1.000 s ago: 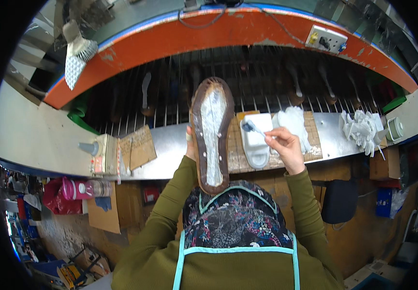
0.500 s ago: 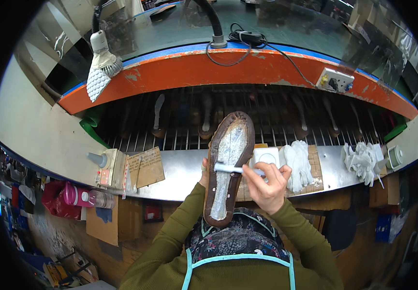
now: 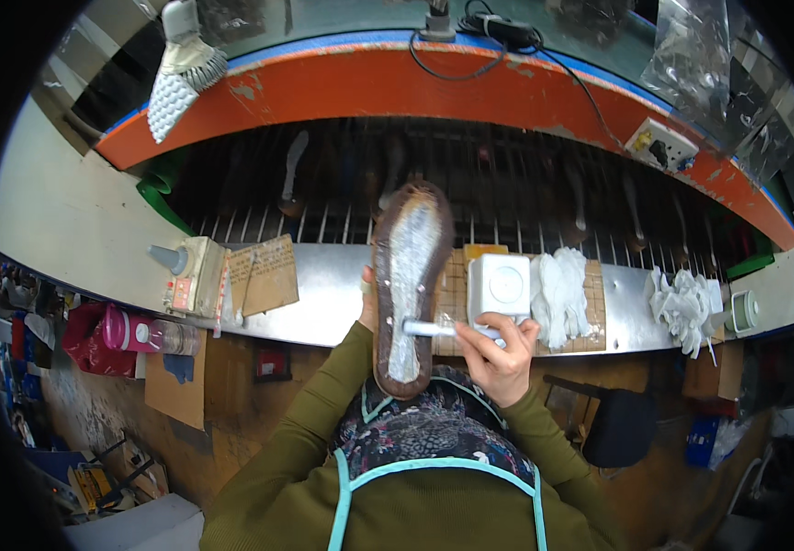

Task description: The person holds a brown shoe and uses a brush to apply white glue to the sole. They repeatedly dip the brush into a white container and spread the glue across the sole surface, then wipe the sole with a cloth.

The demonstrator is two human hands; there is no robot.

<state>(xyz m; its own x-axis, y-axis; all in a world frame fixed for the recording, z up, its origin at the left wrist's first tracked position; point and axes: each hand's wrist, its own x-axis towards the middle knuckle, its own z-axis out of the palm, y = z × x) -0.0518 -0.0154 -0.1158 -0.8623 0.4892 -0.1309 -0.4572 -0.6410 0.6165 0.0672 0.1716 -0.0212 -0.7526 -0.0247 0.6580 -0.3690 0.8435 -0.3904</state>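
Observation:
A brown shoe upper on its last [image 3: 412,266] is held sole side up before me, toe pointing away. Its underside has a whitish, glossy middle and a dark brown rim. My left hand [image 3: 368,298] grips it from the left side, with most of the fingers hidden beneath. In my right hand [image 3: 500,358] a white-handled brush [image 3: 432,329] is pinched between thumb and fingers. The brush's head lies on the whitish middle, toward the heel. Just beyond my right hand stands a white square container [image 3: 500,286] with a round lid.
White gloves [image 3: 560,298] lie on a board right of the container; more gloves [image 3: 686,308] sit farther right. A control box [image 3: 197,275] and cardboard piece [image 3: 266,274] are at left. Behind the metal ledge [image 3: 323,303], several shoes rest on dark rods under an orange beam [image 3: 342,87].
The view has shifted, so the bench sits higher in the picture. The brush has moved down the sole toward the heel, and more of the white container shows.

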